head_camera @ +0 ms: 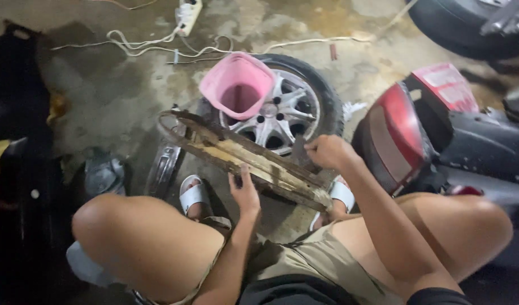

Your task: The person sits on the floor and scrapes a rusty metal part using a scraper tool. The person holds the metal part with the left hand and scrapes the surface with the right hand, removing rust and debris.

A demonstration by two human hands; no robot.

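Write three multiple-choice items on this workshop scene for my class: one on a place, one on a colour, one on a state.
1. Where does the bucket sit?
A. on the wheel
B. on the scooter
C. in a hand

2. What colour is the bucket?
A. blue
B. pink
C. green

3. How is the rusty chain cover held?
A. lying untouched on the floor
B. by one hand only
C. by both hands

Answers: 1 A, it rests on the wheel's tyre and spokes. 2 B, it is plainly pink. 3 C, the left hand supports it and the right hand is at its upper edge.

A pink bucket [237, 85] sits on a wheel [288, 110], beside a red scooter tail [396, 133].
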